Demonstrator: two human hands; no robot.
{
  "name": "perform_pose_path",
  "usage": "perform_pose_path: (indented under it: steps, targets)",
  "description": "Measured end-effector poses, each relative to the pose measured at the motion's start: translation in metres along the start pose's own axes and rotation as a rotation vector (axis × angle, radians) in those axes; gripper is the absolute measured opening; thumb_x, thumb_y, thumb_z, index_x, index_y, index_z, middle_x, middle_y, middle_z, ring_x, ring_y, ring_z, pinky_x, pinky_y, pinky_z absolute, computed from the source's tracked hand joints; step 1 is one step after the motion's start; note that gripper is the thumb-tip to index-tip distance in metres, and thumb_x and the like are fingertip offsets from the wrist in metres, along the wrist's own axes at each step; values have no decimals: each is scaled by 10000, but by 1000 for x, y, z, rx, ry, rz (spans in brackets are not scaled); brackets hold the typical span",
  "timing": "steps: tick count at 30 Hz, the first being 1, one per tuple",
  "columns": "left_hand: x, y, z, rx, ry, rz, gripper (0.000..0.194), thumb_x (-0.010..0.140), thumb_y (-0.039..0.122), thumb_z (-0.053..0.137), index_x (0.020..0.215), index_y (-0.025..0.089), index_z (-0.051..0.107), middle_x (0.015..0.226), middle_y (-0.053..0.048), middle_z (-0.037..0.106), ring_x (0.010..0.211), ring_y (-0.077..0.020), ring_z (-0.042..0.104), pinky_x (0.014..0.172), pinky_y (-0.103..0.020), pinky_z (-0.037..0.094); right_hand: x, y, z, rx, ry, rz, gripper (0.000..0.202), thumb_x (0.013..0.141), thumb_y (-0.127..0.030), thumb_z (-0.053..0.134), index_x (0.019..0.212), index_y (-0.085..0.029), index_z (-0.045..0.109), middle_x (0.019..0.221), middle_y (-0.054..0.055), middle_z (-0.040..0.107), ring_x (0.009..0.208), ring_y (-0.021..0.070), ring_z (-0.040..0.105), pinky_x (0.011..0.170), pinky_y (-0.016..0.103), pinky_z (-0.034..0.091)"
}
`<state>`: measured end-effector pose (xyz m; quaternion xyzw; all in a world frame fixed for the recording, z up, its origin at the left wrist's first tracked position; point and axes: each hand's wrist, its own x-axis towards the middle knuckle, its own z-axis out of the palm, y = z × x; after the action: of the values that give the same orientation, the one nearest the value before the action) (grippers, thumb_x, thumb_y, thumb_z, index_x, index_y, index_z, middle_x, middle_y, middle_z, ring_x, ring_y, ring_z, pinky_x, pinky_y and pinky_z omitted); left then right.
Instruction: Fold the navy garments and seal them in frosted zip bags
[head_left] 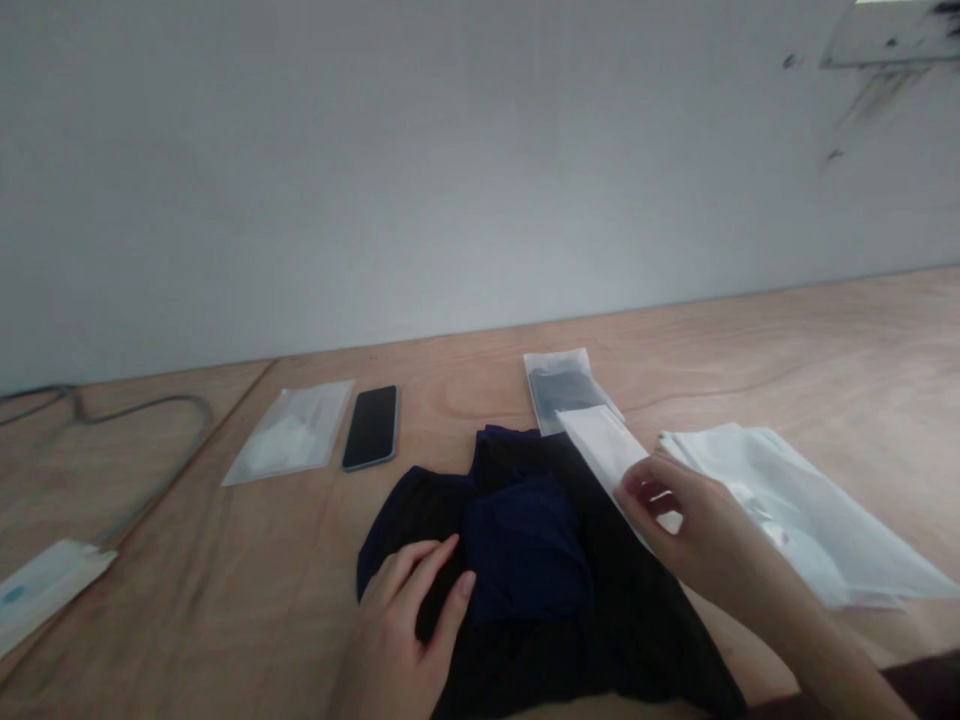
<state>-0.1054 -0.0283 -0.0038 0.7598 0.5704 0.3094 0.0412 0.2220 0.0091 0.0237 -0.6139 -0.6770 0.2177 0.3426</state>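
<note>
A black garment with navy edging [630, 630] lies spread on the wooden table, and a folded navy cloth [525, 550] rests on its middle. My left hand [412, 600] lies on the garment at the navy cloth's left edge, fingers stretched and thumb apart. To the right, my right hand [675, 500] has thumb and fingers closed on the near end of a flat white packet [604, 440]. That packet slants along the garment's right side, its far end overlapping a clear pouch with something dark inside [559, 390].
Several white, partly see-through plastic bags [817, 510] lie right of my right hand. Left of the garment are a phone [372, 427] and a clear bag [292, 430]. A white power strip [52, 590] with a grey cable sits far left. A wall [450, 180] stands behind the table.
</note>
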Motion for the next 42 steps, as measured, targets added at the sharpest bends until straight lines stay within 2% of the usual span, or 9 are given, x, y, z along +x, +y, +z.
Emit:
perform_pose_path:
  steps: [3, 7, 11, 16, 25, 34, 37, 39, 42]
  targets:
    - [2, 6, 1, 2, -19, -50, 344, 1033, 509, 577, 1157, 264, 784, 1127, -77, 756, 1001, -253, 763, 870, -415, 657, 2, -9, 19, 177, -118, 10, 210, 954, -407, 585, 831, -243, 633, 788, 35, 706, 742, 207, 716, 669, 333, 584]
    - [2, 10, 3, -12, -27, -83, 368, 1013, 527, 593, 1166, 250, 781, 1135, -92, 749, 1022, -277, 749, 892, -462, 641, 5, 7, 39, 308, -223, 68, 269, 967, -462, 617, 855, -219, 651, 814, 32, 687, 773, 197, 680, 698, 318, 558]
    - [2, 12, 6, -35, -28, -121, 369, 999, 544, 596, 1155, 263, 777, 1127, -93, 758, 1029, -301, 740, 900, -491, 627, 8, 23, 44, 367, -293, 101, 351, 986, -535, 609, 873, -205, 648, 778, 3, 624, 714, 162, 592, 662, 289, 483]
    - [3, 12, 7, -55, -24, -139, 362, 986, 558, 606, 1138, 276, 776, 1122, -83, 762, 1027, -319, 734, 914, -531, 610, 9, 25, 42, 389, -329, 126, 398, 989, -569, 603, 846, -198, 627, 744, -23, 554, 683, 142, 512, 625, 277, 397]
    - [3, 13, 7, -76, -42, -138, 336, 988, 526, 620, 1149, 260, 748, 1129, -87, 755, 1044, -318, 724, 910, -522, 596, 10, 28, 41, 426, -315, 121, 445, 1020, -593, 539, 878, -186, 650, 747, -17, 533, 710, 151, 492, 625, 281, 372]
    - [14, 38, 10, -95, 40, -64, 300, 952, 479, 689, 1123, 233, 681, 1046, -97, 720, 986, -311, 703, 871, -480, 587, 10, 27, 43, 469, -294, 123, 451, 982, -606, 562, 835, -191, 661, 713, 1, 599, 659, 160, 553, 601, 283, 419]
    - [17, 44, 17, -91, 40, -92, 332, 916, 492, 718, 1116, 232, 663, 1032, -98, 706, 968, -320, 702, 850, -480, 585, 7, 24, 42, 366, -238, 68, 361, 1010, -524, 539, 903, -202, 662, 827, 39, 687, 758, 197, 644, 685, 311, 489]
    - [20, 48, 22, -103, 24, -122, 324, 898, 467, 728, 1098, 229, 638, 1009, -88, 693, 953, -316, 702, 832, -469, 583, 5, 21, 38, 216, -165, -3, 278, 1039, -437, 501, 953, -210, 637, 903, 67, 720, 811, 221, 683, 735, 340, 517]
    - [23, 53, 27, -145, -27, -163, 198, 904, 378, 691, 981, 237, 576, 898, -39, 655, 846, -270, 697, 749, -395, 565, 2, 15, 27, -64, -47, -100, 193, 1062, -331, 437, 973, -224, 571, 877, 86, 719, 778, 247, 692, 690, 357, 508]
